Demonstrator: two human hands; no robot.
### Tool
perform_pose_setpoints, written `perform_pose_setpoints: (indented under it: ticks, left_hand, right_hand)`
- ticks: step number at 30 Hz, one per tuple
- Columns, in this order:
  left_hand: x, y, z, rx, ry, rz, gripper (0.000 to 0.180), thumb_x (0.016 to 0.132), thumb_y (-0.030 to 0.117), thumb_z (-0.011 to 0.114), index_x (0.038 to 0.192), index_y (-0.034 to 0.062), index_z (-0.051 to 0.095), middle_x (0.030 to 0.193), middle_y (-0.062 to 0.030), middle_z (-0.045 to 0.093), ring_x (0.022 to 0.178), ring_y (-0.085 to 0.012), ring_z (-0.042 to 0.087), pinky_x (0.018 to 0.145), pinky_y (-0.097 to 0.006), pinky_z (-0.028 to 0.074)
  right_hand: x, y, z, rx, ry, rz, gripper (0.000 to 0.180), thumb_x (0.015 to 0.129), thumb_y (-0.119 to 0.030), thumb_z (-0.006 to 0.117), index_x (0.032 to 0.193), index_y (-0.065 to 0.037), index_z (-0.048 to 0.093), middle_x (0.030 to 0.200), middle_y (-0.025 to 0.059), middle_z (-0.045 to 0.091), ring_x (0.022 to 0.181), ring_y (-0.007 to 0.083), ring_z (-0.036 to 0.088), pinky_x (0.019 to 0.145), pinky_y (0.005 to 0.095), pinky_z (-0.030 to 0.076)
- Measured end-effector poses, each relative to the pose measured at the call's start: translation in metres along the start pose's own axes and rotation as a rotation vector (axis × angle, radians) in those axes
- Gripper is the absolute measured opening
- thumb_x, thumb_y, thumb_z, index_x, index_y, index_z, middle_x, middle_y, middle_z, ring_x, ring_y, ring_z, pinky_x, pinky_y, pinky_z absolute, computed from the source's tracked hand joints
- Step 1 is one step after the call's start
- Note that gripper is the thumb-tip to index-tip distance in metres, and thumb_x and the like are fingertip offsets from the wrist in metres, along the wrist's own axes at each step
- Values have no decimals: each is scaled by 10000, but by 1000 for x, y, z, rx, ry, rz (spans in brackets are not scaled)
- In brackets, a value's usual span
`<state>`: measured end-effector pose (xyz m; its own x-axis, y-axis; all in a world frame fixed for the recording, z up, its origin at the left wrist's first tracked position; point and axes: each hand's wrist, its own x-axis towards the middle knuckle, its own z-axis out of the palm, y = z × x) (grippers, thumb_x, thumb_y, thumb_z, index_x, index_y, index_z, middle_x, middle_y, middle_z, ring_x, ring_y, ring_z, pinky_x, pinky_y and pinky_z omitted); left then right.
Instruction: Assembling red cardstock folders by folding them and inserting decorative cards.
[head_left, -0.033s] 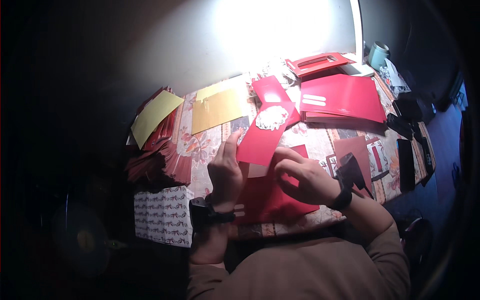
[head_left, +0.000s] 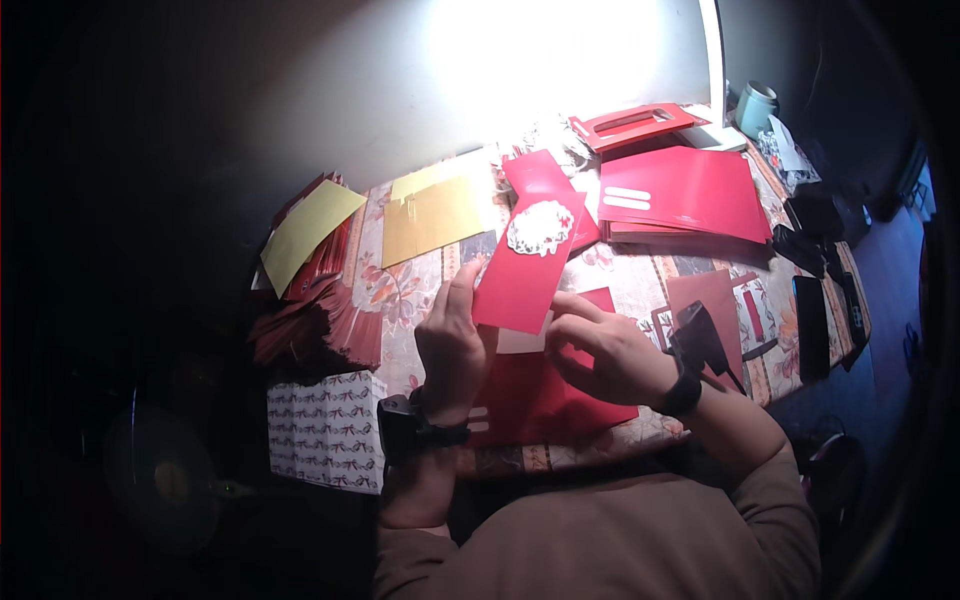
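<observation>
A narrow red envelope (head_left: 518,290) with a white, lacy-edged round decoration (head_left: 541,228) is held up, tilted slightly, over the table. My left hand (head_left: 455,340) is closed on its lower left edge, the fingers partly behind it. At the lower right corner my right hand (head_left: 605,350) is curled, with index finger and thumb at the edge beside a pale flap (head_left: 522,338); its fingertips are partly hidden. Beneath both hands lies a larger red sheet (head_left: 540,405). Another red envelope (head_left: 538,173) lies behind the held one.
A stack of red envelopes (head_left: 690,200) lies at the back right, near a red frame-like piece (head_left: 640,125) and a lamp (head_left: 714,60). Gold sheets (head_left: 435,222) lie at back left. A patterned box (head_left: 325,430) stands left; a phone (head_left: 811,328) lies right.
The held red envelope has turned slightly more upright, its upper end shifting left. More of the pale flap shows below it. My hands have barely moved.
</observation>
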<state>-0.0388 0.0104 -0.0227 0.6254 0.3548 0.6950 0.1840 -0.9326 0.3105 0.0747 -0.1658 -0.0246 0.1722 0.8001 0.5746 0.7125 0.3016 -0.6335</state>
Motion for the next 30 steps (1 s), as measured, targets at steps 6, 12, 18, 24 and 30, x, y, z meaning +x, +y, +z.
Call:
perform_pose_setpoints:
  ticks: [6, 12, 18, 24, 30]
  left_hand:
    - [8, 3, -10, -34, 96, 69, 229, 848, 116, 590, 1037, -14, 577, 747, -126, 567, 614, -249, 573, 565, -347, 471]
    - [-2, -1, -16, 45, 195, 265, 250, 791, 71, 607, 1031, 2, 614, 813, -140, 599, 677, -288, 608, 570, -362, 498]
    - [-23, 7, -26, 140, 153, 388, 300, 786, 132, 619, 1071, 39, 634, 782, -54, 555, 599, -194, 553, 520, -302, 469]
    - [-37, 5, -18, 165, 70, 488, 335, 742, 93, 631, 1075, 55, 632, 791, -28, 520, 569, -157, 507, 481, -291, 427]
    - [-45, 10, -9, 29, -91, 550, 399, 761, 235, 656, 1121, 69, 608, 887, -51, 541, 621, -164, 560, 501, -288, 459]
  right_hand:
    - [3, 14, 8, -145, -6, -69, 124, 746, -38, 576, 856, -43, 519, 1012, 115, 610, 760, 317, 610, 674, 367, 501]
    - [-4, 3, 2, -3, -213, 165, 127, 770, -63, 606, 881, -29, 554, 949, 99, 640, 767, 256, 629, 652, 343, 488]
    - [-24, 11, -16, 1168, -24, 452, 78, 894, -48, 544, 965, -16, 534, 915, 47, 604, 884, 157, 606, 777, 282, 486]
    - [-36, 18, -16, 1309, 200, 409, 96, 889, -43, 564, 980, -24, 539, 954, 38, 588, 942, 127, 585, 895, 285, 473]
    - [-39, 24, -22, 1171, 267, 470, 96, 886, -11, 566, 980, -8, 545, 921, 40, 601, 868, 104, 593, 811, 271, 499]
